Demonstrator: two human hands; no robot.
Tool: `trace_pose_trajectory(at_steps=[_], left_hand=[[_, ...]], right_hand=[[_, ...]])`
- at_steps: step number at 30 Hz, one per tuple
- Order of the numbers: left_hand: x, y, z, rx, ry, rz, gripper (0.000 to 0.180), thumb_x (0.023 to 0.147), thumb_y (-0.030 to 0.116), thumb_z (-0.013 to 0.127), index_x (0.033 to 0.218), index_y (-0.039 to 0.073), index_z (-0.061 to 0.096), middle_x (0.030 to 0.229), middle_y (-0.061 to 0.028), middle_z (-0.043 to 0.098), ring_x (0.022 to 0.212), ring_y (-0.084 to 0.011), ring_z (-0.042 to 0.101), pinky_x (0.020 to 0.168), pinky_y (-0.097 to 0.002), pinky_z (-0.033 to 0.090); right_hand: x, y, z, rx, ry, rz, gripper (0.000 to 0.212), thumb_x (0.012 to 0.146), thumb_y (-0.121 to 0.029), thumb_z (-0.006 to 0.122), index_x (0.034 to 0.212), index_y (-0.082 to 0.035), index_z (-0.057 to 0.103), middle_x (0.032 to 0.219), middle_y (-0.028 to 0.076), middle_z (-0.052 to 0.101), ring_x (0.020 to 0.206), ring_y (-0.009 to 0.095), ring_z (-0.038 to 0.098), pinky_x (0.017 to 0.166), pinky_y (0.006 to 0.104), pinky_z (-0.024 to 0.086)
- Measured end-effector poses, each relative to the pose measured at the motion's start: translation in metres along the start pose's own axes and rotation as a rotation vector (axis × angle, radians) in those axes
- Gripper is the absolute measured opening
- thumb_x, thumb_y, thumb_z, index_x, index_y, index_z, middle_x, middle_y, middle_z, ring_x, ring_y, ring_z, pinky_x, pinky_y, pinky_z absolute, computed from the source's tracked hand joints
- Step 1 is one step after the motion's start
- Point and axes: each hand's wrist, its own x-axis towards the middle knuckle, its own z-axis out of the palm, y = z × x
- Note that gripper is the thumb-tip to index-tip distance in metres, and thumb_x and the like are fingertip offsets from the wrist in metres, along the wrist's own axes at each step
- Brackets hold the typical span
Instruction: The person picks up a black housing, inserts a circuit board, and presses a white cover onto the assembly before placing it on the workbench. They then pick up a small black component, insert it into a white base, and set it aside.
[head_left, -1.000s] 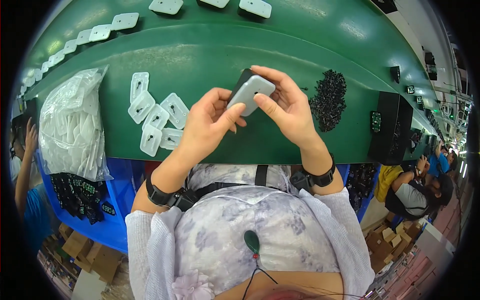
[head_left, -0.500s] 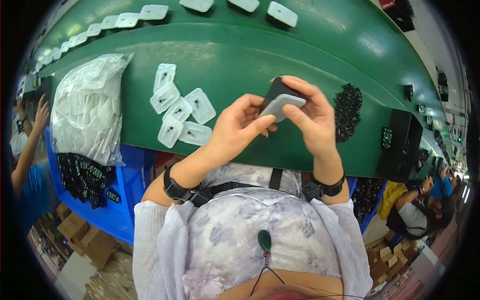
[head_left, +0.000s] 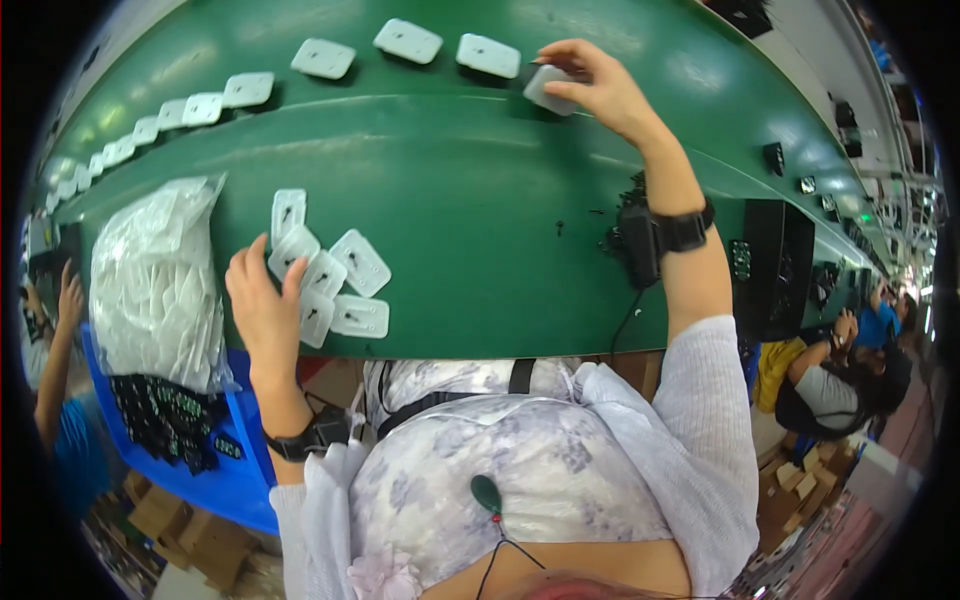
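Observation:
My right hand (head_left: 592, 82) reaches to the far side of the green table, thumb and fingers closed on a small case with a white cover (head_left: 548, 92). That case is at the right end of a row of similar white-topped cases (head_left: 488, 56). My left hand (head_left: 265, 305) holds nothing; its fingers are spread at the left edge of several loose white plastic covers (head_left: 361, 264). Small dark screws lie on some of these covers. Part of a pile of small black screws (head_left: 612, 238) shows beside my right wrist, which hides the rest.
A clear bag of white covers (head_left: 155, 290) lies at the left, above a blue bin (head_left: 190, 492) with black-and-green circuit boards (head_left: 170, 420). A black box (head_left: 780, 270) stands at the right. Other people (head_left: 840, 385) sit at both sides.
The case, earlier in both my hands near the body, is now in my right hand at the far row. My left hand has let go and moved left to the loose covers.

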Motion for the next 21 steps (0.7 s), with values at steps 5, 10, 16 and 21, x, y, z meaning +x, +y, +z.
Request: trace_pose_trajectory(at_steps=[5, 10, 16, 21], left_hand=[[-0.002, -0.007, -0.005, -0.023, -0.095, 0.069, 0.049, 0.076, 0.009, 0.073, 0.12, 0.002, 0.054, 0.115, -0.0155, 0.052, 0.108, -0.0358, 0.048, 0.093, -0.042, 0.04], [0.002, -0.017, -0.002, -0.062, -0.114, 0.117, 0.045, 0.076, 0.005, 0.072, 0.116, 0.001, 0.052, 0.111, -0.0171, 0.053, 0.107, -0.0368, 0.049, 0.092, -0.0416, 0.04], [0.008, -0.02, -0.003, -0.284, -0.226, -0.184, 0.039, 0.081, 0.002, 0.07, 0.114, 0.001, 0.049, 0.105, -0.0101, 0.054, 0.086, -0.0194, 0.051, 0.076, -0.0297, 0.043], [0.011, -0.033, -0.007, -0.665, -0.129, -0.274, 0.035, 0.088, 0.004, 0.064, 0.117, 0.001, 0.045, 0.095, -0.009, 0.058, 0.068, -0.0119, 0.058, 0.058, -0.0228, 0.046]], right_hand=[[0.023, 0.017, -0.015, -0.038, -0.157, 0.126, 0.03, 0.084, -0.012, 0.068, 0.113, -0.006, 0.062, 0.106, 0.004, 0.065, 0.099, 0.016, 0.059, 0.09, 0.0302, 0.047], [0.031, 0.033, -0.025, -0.178, -0.205, 0.097, 0.033, 0.085, -0.019, 0.067, 0.115, -0.008, 0.064, 0.105, 0.005, 0.066, 0.097, 0.017, 0.059, 0.088, 0.0314, 0.048], [0.023, 0.037, -0.019, -0.091, -0.045, 0.142, 0.042, 0.084, -0.032, 0.068, 0.118, -0.007, 0.062, 0.114, 0.009, 0.064, 0.106, 0.021, 0.059, 0.093, 0.0333, 0.047], [-0.042, 0.014, -0.04, -0.401, 0.242, 0.038, 0.036, 0.087, -0.033, 0.065, 0.114, -0.01, 0.063, 0.108, 0.009, 0.064, 0.104, 0.024, 0.059, 0.091, 0.0349, 0.046]])
